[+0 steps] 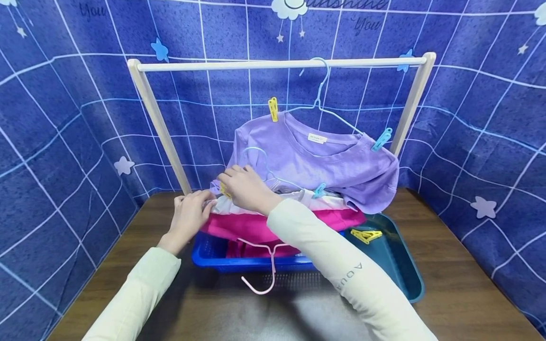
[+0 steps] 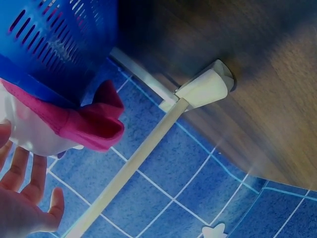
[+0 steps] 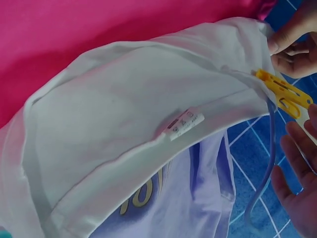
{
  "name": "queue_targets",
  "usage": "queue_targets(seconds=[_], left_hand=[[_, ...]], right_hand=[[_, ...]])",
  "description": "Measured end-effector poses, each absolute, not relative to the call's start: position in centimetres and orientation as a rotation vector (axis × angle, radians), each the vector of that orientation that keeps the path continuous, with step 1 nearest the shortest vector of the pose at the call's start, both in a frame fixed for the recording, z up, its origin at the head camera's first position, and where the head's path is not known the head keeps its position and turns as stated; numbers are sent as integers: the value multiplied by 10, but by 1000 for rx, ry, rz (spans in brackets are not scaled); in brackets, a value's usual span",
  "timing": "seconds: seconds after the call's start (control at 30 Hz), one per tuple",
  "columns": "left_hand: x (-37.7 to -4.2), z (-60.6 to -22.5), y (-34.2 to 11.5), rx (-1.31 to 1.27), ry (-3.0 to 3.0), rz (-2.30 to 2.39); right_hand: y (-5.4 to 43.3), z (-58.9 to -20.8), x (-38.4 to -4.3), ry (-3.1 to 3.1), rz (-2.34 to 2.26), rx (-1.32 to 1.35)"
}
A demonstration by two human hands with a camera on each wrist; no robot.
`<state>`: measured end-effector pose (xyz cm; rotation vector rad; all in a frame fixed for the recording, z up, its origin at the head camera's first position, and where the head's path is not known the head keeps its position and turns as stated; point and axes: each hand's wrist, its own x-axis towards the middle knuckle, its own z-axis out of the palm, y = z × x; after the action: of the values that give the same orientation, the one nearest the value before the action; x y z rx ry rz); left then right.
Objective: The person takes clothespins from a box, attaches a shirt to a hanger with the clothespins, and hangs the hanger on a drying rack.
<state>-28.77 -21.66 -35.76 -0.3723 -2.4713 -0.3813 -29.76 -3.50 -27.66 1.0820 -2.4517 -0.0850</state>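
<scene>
"AQUA" runs along the right sleeve (image 1: 351, 277); "You" (twice) marks the backdrop (image 1: 367, 24).

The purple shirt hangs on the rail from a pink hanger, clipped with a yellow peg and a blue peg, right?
Not quite: the purple shirt hangs from a light blue hanger, as the head view shows. The pink hanger lies on the basket. The pegs are right.
</scene>
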Motion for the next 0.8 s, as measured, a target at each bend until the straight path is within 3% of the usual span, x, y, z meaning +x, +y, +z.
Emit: queue_targets(seconds=[0.8], left_hand=[[-289, -358, -218, -367, -2492, -384]], right_hand=[[33, -283, -271, -2203, 31, 1182]])
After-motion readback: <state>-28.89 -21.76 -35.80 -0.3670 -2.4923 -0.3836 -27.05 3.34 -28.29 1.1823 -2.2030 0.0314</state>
